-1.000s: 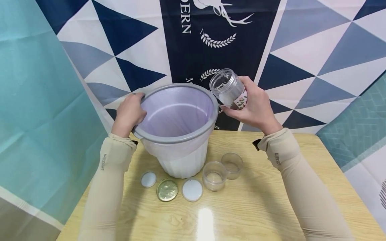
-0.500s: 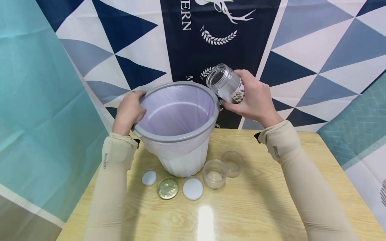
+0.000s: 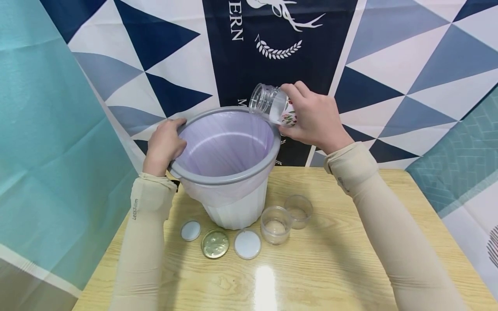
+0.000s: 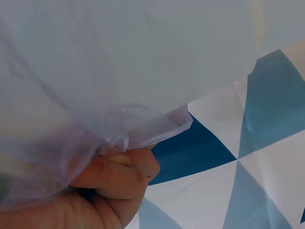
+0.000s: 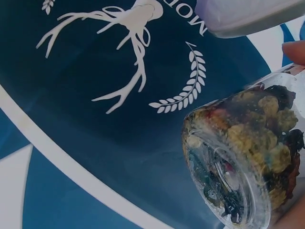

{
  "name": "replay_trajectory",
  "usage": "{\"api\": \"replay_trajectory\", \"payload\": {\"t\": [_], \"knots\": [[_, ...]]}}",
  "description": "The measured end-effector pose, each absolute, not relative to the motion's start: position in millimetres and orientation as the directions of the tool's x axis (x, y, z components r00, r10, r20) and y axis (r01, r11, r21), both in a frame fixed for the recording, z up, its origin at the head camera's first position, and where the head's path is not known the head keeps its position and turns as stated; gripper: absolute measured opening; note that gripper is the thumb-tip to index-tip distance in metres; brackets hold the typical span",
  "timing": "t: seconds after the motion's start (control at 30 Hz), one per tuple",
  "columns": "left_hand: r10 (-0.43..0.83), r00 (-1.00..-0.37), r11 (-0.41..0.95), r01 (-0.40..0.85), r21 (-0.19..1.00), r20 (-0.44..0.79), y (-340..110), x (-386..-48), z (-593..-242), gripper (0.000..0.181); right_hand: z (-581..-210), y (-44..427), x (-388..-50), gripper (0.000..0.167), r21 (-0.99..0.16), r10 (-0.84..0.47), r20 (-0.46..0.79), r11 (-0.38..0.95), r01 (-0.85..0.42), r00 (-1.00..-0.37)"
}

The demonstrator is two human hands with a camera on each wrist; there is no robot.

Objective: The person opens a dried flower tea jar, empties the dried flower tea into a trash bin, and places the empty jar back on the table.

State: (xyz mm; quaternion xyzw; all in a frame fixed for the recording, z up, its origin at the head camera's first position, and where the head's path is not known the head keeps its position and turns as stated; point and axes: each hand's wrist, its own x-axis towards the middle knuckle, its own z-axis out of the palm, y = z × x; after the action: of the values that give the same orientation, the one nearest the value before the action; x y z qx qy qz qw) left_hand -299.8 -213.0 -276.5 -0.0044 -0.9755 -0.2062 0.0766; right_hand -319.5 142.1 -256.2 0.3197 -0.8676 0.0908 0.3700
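Note:
A white trash can (image 3: 237, 207) with a grey rim and a thin lilac liner bag (image 3: 221, 147) stands at the back of the table. My left hand (image 3: 162, 144) grips its rim at the left. In the left wrist view, curled fingers show beneath the bag's loose edge (image 4: 157, 129). My right hand (image 3: 313, 114) holds a clear jar (image 3: 268, 103) with a floral label, tilted with its lidless mouth over the can's right rim. Through the jar's wall (image 5: 252, 143), the right wrist view shows yellowish and dark patches; I cannot tell whether they are print or contents.
In front of the can lie a small white lid (image 3: 190, 230), a gold lid (image 3: 215, 243) and a larger white lid (image 3: 247, 244). Two clear round containers (image 3: 275, 224) (image 3: 298, 211) stand right of them. A patterned cloth (image 3: 175, 52) hangs close behind the can.
My right hand has moved left and tipped the jar nearly sideways, bringing its mouth over the can's rim. The left hand keeps its hold on the rim.

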Motion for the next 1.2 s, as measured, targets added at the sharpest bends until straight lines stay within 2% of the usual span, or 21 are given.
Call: {"api": "replay_trajectory", "payload": {"t": [0.43, 0.93, 1.2], "knots": [[-0.026, -0.99, 0.917, 0.032, 0.397, 0.14, -214.2, -301.0, -276.3, 0.071, -240.2, 122.8, -320.8, 0.067, 0.242, -0.577, 0.681, 0.758, -0.606, -0.45], [-0.041, -0.988, 0.918, 0.021, 0.395, 0.147, -212.2, -301.4, -275.0, 0.072, -225.6, 113.3, -319.4, 0.069, 0.337, -0.634, 0.638, 0.74, -0.581, -0.437], [-0.045, -0.987, 0.908, 0.024, 0.419, 0.154, -212.5, -301.7, -276.2, 0.073, -221.3, 111.1, -320.0, 0.055, 0.392, -0.667, 0.619, 0.72, -0.572, -0.415]]}}
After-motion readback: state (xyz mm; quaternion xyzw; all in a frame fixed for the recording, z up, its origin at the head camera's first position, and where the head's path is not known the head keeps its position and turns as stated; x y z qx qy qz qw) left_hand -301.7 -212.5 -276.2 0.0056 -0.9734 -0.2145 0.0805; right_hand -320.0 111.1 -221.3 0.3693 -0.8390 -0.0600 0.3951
